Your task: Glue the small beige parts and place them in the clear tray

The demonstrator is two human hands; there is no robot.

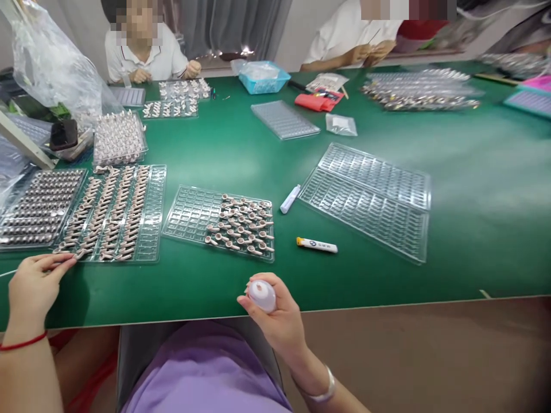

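Note:
At the left, my left hand pinches a small pale spoon-shaped part at the near-left corner of a clear plastic tray that carries rows of the same parts. My right hand, in front of me by the table edge, is wrapped round a whitish rounded bottle, seen end-on; its lower part is hidden by my fingers. Between my hands and a little farther off lies a second clear tray, its right half holding several loose spoon-shaped parts.
Clear compartment trays lie at the right, beside a white tube and a yellow-ended lighter-like stick. A tray of dark metallic parts sits far left. Two people sit across the green table, near a blue basket.

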